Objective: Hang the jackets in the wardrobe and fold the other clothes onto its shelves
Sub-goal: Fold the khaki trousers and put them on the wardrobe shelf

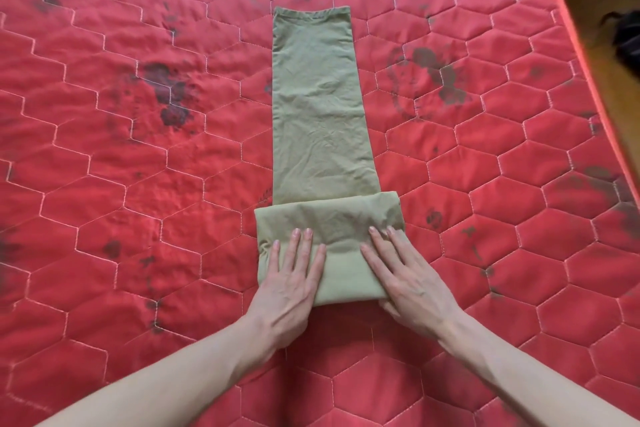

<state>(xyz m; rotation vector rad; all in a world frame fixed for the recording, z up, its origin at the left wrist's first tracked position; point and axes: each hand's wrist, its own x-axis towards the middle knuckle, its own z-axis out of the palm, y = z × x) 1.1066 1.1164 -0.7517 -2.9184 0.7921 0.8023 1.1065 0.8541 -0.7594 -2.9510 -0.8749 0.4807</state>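
An olive garment lies as a long strip mid-mattress — bare red quilting on both sides, the mattress edge far off to its right. Its near end is folded over; left hand and right hand press there, fingers spread flat, gripping nothing.

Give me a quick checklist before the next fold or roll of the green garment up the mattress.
1. Left hand flat on the folded end: ok.
2. Right hand flat on the folded end, thumb tucked under its near corner: ok.
3. Green garment laid out in a straight strip ahead: ok, only light creases.
4. Folded end square with the strip: not ok, it sticks out wider on both sides.
5. Mattress bare along the strip's path: ok.
6. Wardrobe shelf ready: cannot tell, not in view.
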